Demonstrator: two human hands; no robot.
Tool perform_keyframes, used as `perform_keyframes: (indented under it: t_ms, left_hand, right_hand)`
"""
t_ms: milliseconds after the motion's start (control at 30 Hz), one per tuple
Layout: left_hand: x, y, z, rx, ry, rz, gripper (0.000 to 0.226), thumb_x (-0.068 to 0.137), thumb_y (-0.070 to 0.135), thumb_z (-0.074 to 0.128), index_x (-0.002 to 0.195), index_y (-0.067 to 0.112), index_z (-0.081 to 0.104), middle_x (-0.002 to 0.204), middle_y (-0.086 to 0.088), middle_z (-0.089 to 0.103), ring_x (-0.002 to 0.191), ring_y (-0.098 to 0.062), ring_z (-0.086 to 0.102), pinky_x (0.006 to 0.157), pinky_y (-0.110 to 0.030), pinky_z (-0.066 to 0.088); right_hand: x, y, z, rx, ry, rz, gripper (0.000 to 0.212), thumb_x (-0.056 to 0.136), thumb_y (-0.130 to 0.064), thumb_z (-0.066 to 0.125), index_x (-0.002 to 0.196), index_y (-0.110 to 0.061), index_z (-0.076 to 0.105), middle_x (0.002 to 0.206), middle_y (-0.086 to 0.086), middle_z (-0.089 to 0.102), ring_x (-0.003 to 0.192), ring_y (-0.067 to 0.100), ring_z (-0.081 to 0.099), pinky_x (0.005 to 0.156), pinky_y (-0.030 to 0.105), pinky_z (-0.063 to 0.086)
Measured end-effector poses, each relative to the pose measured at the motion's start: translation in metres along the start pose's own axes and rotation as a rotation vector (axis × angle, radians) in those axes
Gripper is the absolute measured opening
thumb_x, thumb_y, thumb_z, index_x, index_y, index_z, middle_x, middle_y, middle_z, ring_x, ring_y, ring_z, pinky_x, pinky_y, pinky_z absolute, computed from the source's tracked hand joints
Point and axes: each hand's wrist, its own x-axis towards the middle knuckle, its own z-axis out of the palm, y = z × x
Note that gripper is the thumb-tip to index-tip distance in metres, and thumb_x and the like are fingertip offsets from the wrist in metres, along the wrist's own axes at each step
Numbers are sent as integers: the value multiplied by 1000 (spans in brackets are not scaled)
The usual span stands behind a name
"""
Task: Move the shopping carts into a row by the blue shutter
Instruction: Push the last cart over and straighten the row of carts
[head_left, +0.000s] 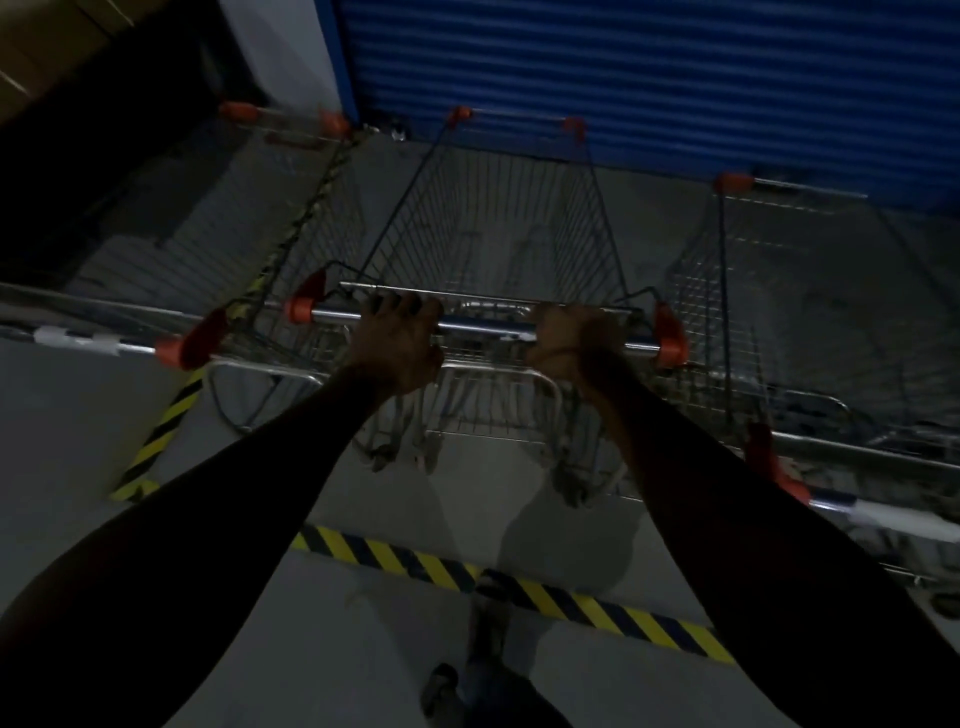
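Nearest the camera, a foot (488, 613) stands on the striped tape (519, 587) that crosses the grey floor (104, 415), and two dark-sleeved arms reach forward from it. The left hand (397, 345) curls over the handle (483, 327) of the middle cart (498, 234), fingers wrapped over the top of the bar; the right hand (569, 340) grips the same bar a little apart from it, also closed round it. The handle is a smooth chrome tube with orange end caps, so it likely offers a firm but somewhat slick hold; taking it with both hands spread either side of its middle, as here, should give the best steering. The cart is stiff wire and steel, empty, so probably light enough to roll with ease, yet its castors may swivel and pull it off line, and the frame will clang rather than give if it strikes a neighbour. It stands between a left cart (291, 208) and a right cart (779, 291), close to each, with the left one's handle just beside its own. Its nose points at the shutter (649, 78), which rises just beyond the front rims of the three baskets. The gaps look narrow, so a slow, straight push seems wise.
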Motion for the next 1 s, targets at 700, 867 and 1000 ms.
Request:
perform_keyframes:
  t_ms: [700, 867, 1000]
  left_hand:
    - [-37, -6, -13, 63, -164, 97, 41, 87, 51, 53, 113, 21, 60, 104, -9, 68, 96, -34, 64, 77, -38, 49]
    - [-53, -5, -23, 45, -169, 101, 40, 88, 49, 53, 115, 19, 59, 104, -10, 68, 96, -34, 65, 78, -38, 49]
    - [-62, 3, -23, 52, -134, 108, 39, 89, 48, 53, 114, 19, 59, 104, -8, 68, 96, -32, 65, 77, -36, 48]
  right_hand:
    - [-79, -33, 21, -277, 134, 69, 40, 83, -52, 53, 107, -22, 65, 99, 9, 70, 91, 35, 67, 75, 41, 51]
    - [-93, -42, 26, -267, 125, 63, 39, 80, -53, 53, 99, -22, 67, 86, 10, 70, 77, 35, 68, 67, 42, 53]
    - [-103, -40, 25, -294, 140, 99, 35, 73, -50, 64, 90, -20, 70, 77, 8, 71, 70, 34, 68, 62, 39, 52]
